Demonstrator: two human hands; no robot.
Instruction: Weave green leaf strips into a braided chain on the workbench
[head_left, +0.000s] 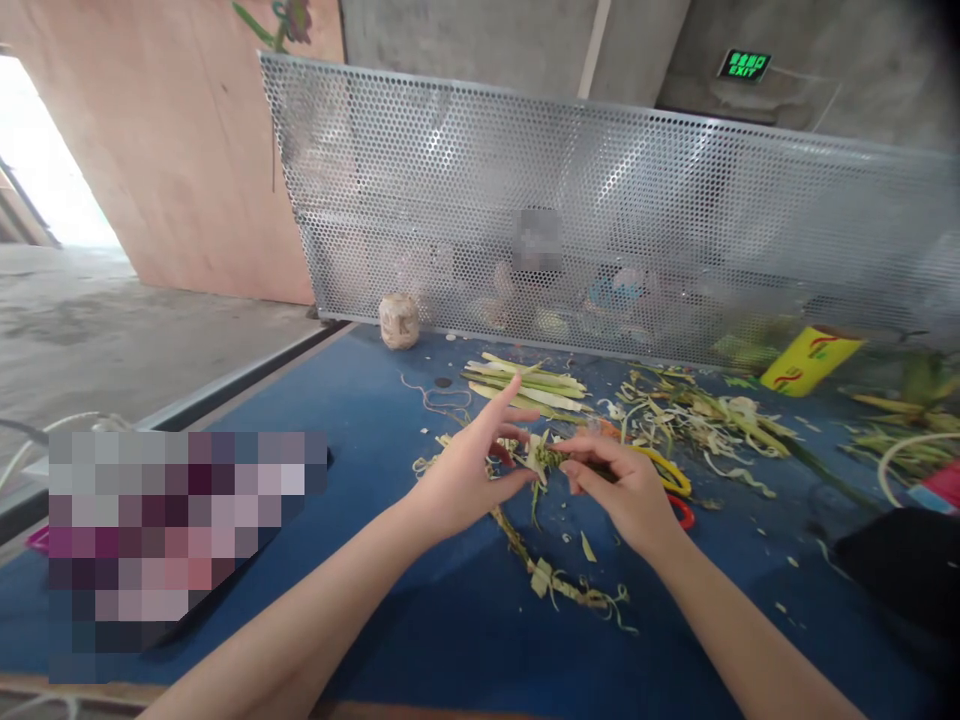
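Over the middle of the blue table point(420, 640), a small green and pale bundle of plant strips point(544, 455) sits between my hands. My right hand point(626, 490) pinches its right side between thumb and fingertips. On the other side my left hand point(469, 465) is spread, index finger raised, with thumb and other fingers curved near the bundle; whether they touch it I cannot tell. A knotted strand of dried plant strips point(559, 580) with curled ends lies on the table below. Beside my right hand show a yellow loop point(664, 470) and a red loop point(684, 512), partly hidden.
Long pale green stalks point(525, 385) lie beyond my hands, with shredded strips point(705, 410) to their right. A perforated metal screen point(480, 200) edges the table's back. Near it stand a wrapped roll point(398, 322) and a yellow tube point(814, 360). A black object point(896, 565) is at right.
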